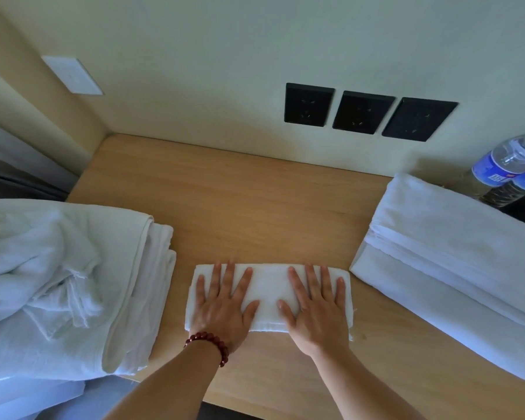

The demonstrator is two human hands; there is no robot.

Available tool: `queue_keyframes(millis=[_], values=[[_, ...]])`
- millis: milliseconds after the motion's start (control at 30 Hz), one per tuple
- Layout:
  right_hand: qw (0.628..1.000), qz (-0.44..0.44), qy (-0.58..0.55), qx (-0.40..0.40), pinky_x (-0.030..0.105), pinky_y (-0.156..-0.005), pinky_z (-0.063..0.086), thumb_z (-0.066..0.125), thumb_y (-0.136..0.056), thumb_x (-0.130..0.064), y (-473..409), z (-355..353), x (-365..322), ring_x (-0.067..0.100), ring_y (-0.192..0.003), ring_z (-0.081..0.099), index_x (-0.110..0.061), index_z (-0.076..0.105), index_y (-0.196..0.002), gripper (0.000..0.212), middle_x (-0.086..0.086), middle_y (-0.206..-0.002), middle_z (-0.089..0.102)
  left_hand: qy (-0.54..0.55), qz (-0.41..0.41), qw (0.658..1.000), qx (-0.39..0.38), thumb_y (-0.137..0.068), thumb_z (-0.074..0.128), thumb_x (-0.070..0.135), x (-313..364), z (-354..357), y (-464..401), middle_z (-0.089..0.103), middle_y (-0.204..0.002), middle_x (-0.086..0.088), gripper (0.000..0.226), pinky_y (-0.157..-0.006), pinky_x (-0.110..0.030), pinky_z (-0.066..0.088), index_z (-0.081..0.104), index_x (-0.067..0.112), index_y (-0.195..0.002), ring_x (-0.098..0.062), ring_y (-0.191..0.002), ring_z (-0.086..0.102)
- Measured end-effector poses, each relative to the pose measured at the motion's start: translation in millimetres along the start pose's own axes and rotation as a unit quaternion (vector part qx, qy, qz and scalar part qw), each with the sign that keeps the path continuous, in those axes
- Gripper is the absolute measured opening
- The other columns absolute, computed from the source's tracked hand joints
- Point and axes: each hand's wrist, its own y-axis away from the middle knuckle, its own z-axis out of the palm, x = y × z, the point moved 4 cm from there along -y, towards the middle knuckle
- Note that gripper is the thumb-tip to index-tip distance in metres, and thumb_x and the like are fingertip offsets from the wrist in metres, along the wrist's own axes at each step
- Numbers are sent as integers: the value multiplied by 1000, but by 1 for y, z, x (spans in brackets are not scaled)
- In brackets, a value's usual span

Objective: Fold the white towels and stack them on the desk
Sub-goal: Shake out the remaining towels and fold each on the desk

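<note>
Towels are the whole job here, and they sit in three places across the wooden desk (240,195). At the far left a loose pile of white towels (58,283) lies rumpled, some of it roughly folded over at its right edge, part of it hanging past the desk's near edge. Just right of that pile the left hand (222,304), with a dark red bead bracelet (208,342) at the wrist, lies flat with fingers spread on the left half of a small folded towel (269,294). The right hand (315,307) presses the right half in the same way, fingers straight and fanned, thumb pointing inward. Neither hand pinches any cloth; both palms bear down on it.

That small towel is a narrow rectangle near the front of the desk, its long axis running left to right, straight ahead of the person and under both hands equally. It looks to be in the smoothing step, with the fold itself done or nearly so.

Further right, apart from it, stands the neat stack of folded towels (455,262), which is closer to the right hand, so that hand is probably the one to lead the carry over. Behind the stack stand two water bottles (509,168), and three black wall sockets (364,112) sit above the desk.
</note>
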Motion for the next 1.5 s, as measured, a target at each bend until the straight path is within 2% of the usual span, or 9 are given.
queue_keyframes(millis=[133,500,667,767,867,967,1133,1300,1500], values=[[999,41,14,-2,63,-115,21,30,-93,-76,5,-2,21,30,-153,20,-40,28,-156,74,-1,-164,27,7,2,1000,9,-97,10,68,1,2,-1,-3,-167,-2,70,-121,-59,8,4,35,-158,-26,-154,-6],[999,32,23,-13,63,-120,13,25,-93,-78,1,1,23,32,-153,16,-38,24,-158,76,2,-166,21,2,5,1000,6,-96,13,68,3,6,-4,7,-167,-5,72,-120,-59,13,12,32,-158,-28,-154,5],[997,49,21,-53,61,-121,-2,13,-93,-79,0,-8,18,28,-155,-1,-42,7,-159,76,-2,-169,4,-2,11,998,-70,-84,-16,71,6,-4,-4,-35,-159,-1,80,-120,-56,-12,-28,31,-152,-25,-147,-30],[994,53,25,-96,59,-119,-14,9,-94,-76,-1,-27,4,28,-154,-14,-39,-4,-159,76,-1,-168,-11,10,-3,994,-105,-77,-20,70,11,-19,-8,-39,-157,-1,85,-118,-55,-19,-31,29,-151,-23,-145,-34],[995,51,11,-83,59,-120,-4,13,-97,-70,-8,-44,-19,30,-155,4,-31,24,-158,73,4,-168,10,16,-29,996,-78,-81,-30,63,17,-35,-12,-26,-163,-2,86,-118,-54,-19,-14,26,-156,-20,-148,-28],[998,22,-2,-56,60,-117,9,16,-98,-67,-19,-46,-34,32,-150,28,-29,49,-147,70,6,-161,35,5,-14,998,-60,-78,-30,57,28,-41,-7,-35,-159,-2,80,-118,-56,-17,-21,33,-153,-24,-146,-33],[996,-5,29,-84,58,-120,-12,-16,-85,-64,-32,-36,-39,27,-154,-17,-35,6,-160,83,0,-169,-8,6,-33,999,-19,-84,-24,54,22,-44,-9,-30,-161,-4,69,-119,-57,-11,-26,37,-151,-26,-148,-29],[996,19,17,-89,56,-120,-15,4,-96,-71,-24,-12,-33,25,-153,-19,-40,-5,-158,70,-3,-168,-15,27,-59,998,-22,-91,-17,62,2,-18,-3,-27,-163,-2,68,-120,-57,-8,-17,38,-154,-26,-149,-26],[999,22,21,-18,58,-122,-4,19,-95,-72,-23,0,-30,29,-155,2,-39,17,-158,71,0,-168,10,49,-63,996,36,-97,4,66,-4,-1,-5,-8,-167,-1,65,-121,-56,3,-1,37,-155,-27,-153,-12]])
